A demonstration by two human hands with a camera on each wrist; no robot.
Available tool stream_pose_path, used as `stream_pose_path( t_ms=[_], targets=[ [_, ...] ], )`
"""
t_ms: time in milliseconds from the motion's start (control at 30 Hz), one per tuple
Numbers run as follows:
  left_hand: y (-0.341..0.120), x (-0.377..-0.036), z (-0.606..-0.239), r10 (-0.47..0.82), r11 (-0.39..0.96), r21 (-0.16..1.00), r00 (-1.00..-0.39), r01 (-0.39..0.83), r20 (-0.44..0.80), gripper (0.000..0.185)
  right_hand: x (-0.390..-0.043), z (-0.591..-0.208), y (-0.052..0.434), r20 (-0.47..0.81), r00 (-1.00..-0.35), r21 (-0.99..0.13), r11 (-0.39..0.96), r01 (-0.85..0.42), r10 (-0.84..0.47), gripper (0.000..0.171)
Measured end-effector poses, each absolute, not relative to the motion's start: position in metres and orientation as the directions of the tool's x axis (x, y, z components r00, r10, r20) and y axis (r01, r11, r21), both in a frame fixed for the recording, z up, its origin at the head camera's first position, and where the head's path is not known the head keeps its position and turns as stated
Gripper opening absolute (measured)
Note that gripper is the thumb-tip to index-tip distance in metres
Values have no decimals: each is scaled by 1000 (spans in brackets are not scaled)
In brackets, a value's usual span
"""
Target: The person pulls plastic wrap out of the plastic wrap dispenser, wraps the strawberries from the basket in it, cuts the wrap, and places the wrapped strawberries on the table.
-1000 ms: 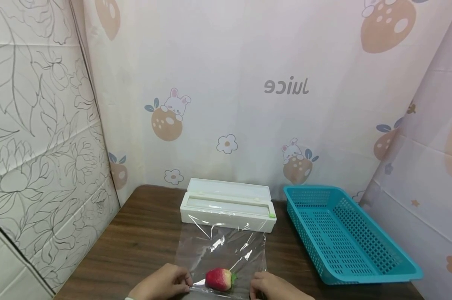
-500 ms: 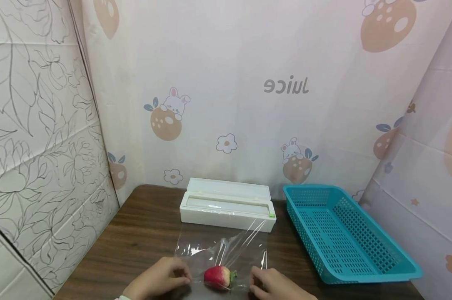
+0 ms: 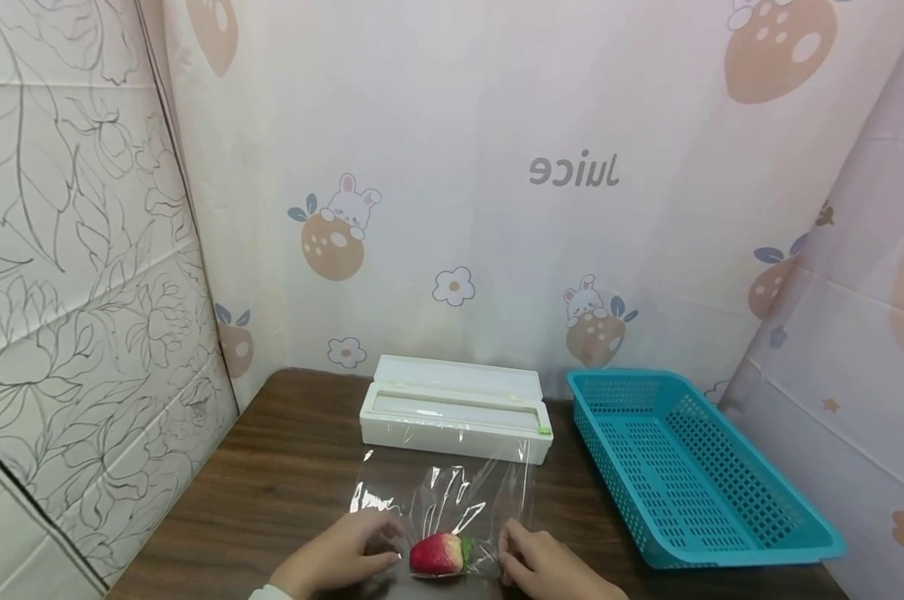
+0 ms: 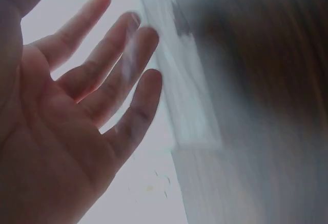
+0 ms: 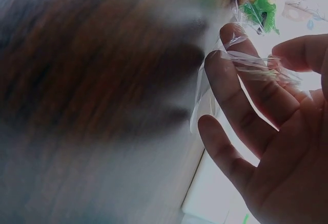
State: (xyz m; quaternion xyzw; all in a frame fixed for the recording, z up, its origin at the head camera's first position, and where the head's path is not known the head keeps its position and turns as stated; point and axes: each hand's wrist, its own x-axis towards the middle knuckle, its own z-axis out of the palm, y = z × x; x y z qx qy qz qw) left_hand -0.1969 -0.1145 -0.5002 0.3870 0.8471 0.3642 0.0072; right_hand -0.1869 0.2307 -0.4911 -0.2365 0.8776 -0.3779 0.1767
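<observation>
Clear plastic wrap [image 3: 452,492] spread on wooden table [image 3: 287,483], red strawberry [image 3: 437,555] lying between 2 hands, long axis left-right, leaves rightward. Left hand [image 3: 339,560] fingers straight, touching film; right hand [image 3: 545,568] pinching film edge, equally near.

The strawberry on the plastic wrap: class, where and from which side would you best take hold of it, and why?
Probably grip the strawberry across its red middle, from above. It lies on its side on the plastic wrap, green leaves pointing right, with the left hand and right hand close on either flank, so only the top is open.
</observation>
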Motion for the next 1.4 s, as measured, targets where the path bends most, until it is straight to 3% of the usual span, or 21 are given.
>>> stream_pose_path(
  t_ms=[200,333,633,933,1133,1300,1400],
  targets=[
    [-81,-194,-499,655,570,480,-722,667,225,72,-186,-493,231,-71,-821,-715,602,-355,-567,9],
    [-65,-194,-503,662,616,397,-720,680,207,86,-186,-493,231,-79,-822,-724,599,-342,-565,9],
    [-55,-195,-498,661,667,289,-725,686,196,58,-190,-497,233,-65,-799,-745,562,-360,-598,10],
    [-61,-199,-500,702,571,453,-693,685,163,57,-189,-495,236,-62,-806,-733,575,-363,-589,8],
    [-67,-203,-501,688,514,582,-708,630,159,49,-192,-493,241,-39,-806,-700,592,-400,-590,7],
    [-70,-207,-499,716,466,635,-684,617,140,41,-195,-489,245,-53,-831,-694,619,-368,-554,9],
    [-71,-209,-500,725,457,631,-674,627,145,41,-195,-488,245,9,-847,-630,655,-417,-531,9]
  ],
)
